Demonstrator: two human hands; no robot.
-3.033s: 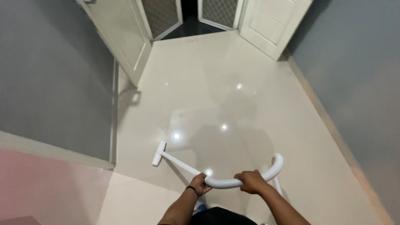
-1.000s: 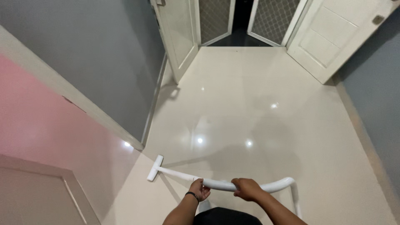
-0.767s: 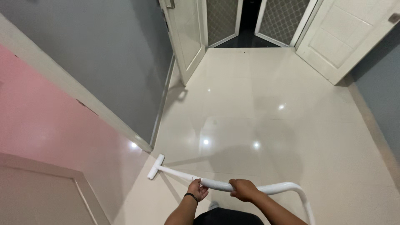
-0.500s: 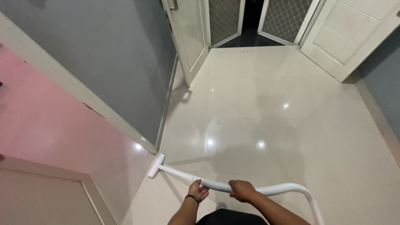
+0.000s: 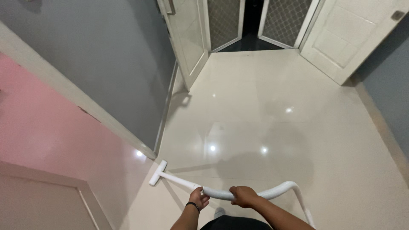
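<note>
Floor (image 5: 272,98) of glossy cream tile was seen between grey wall (image 5: 85,55) and white doors (image 5: 341,38).
White vacuum wand (image 5: 179,182) was laid low across the tile, its nozzle (image 5: 157,172) touching the floor near the pink wall (image 5: 47,136). Hose (image 5: 281,189) was curved off rightward. Left hand (image 5: 198,198) was closed around the wand; right hand (image 5: 242,196) was clamped on it just beside.

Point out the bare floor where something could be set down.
Widest bare patch: glossy floor between the open white doors and the hose. Tighter by the pink wall, where the nozzle sits ahead of the left hand and right hand.
</note>
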